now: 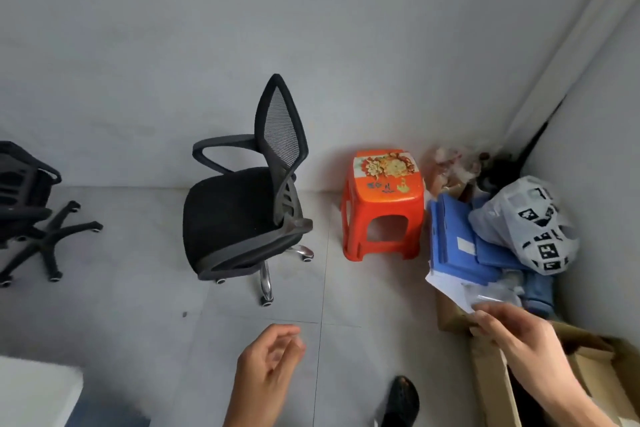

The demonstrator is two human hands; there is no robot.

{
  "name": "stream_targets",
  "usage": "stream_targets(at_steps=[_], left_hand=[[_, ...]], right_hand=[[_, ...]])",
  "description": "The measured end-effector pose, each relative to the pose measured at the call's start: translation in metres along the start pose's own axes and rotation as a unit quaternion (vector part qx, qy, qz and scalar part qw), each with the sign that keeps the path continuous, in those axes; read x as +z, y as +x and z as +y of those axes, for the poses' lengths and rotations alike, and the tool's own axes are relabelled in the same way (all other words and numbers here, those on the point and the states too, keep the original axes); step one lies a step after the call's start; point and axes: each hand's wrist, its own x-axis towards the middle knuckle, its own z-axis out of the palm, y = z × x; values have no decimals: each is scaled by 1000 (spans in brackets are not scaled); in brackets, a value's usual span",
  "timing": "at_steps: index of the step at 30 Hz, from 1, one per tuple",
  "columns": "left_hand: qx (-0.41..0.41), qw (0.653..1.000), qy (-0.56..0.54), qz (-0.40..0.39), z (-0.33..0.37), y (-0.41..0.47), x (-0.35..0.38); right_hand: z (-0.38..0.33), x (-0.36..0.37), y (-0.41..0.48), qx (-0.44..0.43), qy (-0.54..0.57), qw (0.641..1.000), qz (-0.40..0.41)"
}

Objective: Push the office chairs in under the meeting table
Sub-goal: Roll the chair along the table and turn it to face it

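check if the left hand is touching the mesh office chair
Apart. The head view shows bare floor between the left hand and the mesh office chair.

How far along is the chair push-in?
Done: nothing visible. Both chairs stand free by the wall: mesh-back chair, second chair at left edge. In hand: neither; left hand is empty, right hand is over a cardboard box. Left: both chairs, toward the white corner, possibly the table.
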Motion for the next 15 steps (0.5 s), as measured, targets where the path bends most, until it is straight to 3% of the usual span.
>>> stream_targets(at_steps=[7, 15], left_hand=[[4, 1000, -4, 26, 56, 107, 19], [37, 997, 45, 53, 91, 290, 17]], right_hand=[[-75, 26, 152, -55, -15, 997, -54], [-118, 77, 254, -46, -31, 997, -62]])
